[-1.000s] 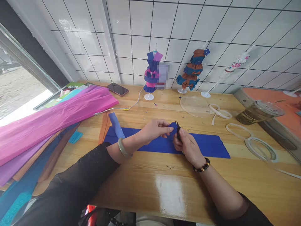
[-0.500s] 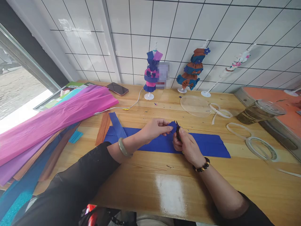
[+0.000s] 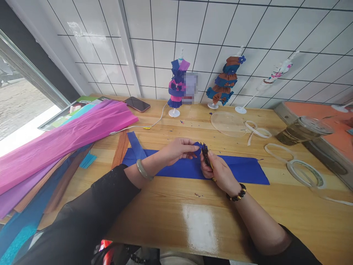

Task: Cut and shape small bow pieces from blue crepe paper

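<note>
Between its thumb and fingers, my left hand pinches a small dark blue piece of crepe paper. My right hand is wrapped round a pair of scissors with dark blades and a bit of yellow at the handle. The blades point up and away, close against the right edge of the small piece; whether they are closed on it I cannot tell. Under both hands a long blue crepe paper strip lies flat on the wooden table. A shorter blue strip lies across its left end.
Pink crepe paper and other coloured sheets are heaped at the left, near a phone. Small dressed stands line the tiled wall. A drink cup and a roll of white tape are at the right.
Both hands have shifted slightly left with the small blue piece and the scissors. The scissors' blades have turned a little, and a dark scrap now shows near the long strip's right end.
</note>
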Action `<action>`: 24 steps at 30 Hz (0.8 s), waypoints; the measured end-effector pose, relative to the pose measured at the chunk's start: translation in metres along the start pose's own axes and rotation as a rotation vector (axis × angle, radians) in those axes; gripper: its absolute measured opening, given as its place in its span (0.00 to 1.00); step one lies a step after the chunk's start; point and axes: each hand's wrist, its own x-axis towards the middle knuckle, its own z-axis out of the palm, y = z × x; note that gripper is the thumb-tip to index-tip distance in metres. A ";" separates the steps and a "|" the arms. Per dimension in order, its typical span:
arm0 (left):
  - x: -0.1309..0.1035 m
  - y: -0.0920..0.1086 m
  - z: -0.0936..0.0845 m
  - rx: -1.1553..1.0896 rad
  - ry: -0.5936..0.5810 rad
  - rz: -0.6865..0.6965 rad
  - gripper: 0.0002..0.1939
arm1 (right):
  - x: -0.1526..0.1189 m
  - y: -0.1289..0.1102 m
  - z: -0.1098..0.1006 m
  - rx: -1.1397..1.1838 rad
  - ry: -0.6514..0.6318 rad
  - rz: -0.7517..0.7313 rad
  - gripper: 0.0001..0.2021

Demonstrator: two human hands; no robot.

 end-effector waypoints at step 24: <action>0.002 -0.009 0.009 0.181 0.104 0.122 0.13 | -0.001 0.000 0.011 0.101 0.046 0.080 0.21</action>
